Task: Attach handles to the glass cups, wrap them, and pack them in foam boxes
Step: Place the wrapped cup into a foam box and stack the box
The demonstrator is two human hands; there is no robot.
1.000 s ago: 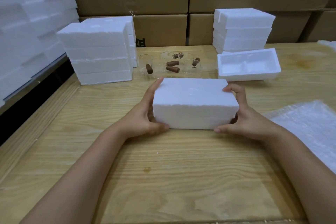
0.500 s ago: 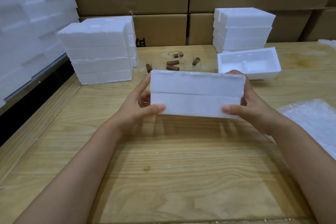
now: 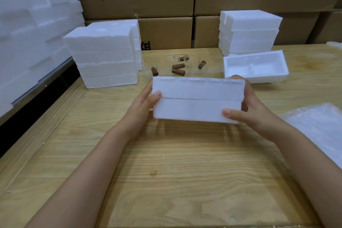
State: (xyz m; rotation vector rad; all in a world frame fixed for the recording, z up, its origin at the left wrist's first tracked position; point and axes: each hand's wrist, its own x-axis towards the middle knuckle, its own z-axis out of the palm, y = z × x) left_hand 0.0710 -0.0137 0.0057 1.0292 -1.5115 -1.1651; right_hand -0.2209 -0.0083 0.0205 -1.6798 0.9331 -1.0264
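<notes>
Left hand [image 3: 141, 106], right hand [image 3: 249, 114]: both our grips clamp the closed foam box [image 3: 198, 100] by its ends, above the tabletop [image 3: 166, 172], nearer us than the glass cups [image 3: 173, 58]; contents hidden, rear fingers unseen

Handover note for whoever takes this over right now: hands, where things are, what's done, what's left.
Hands: left hand and right hand each grip an end of a closed foam box, held off the table.
Things: cups and brown handles lie at the back. An open box sits to their right, with bubble wrap at the right edge.
Done: this box is closed; its contents are hidden.
Left: probably set it aside, then fit, wrap and pack the cups at the back.
</notes>
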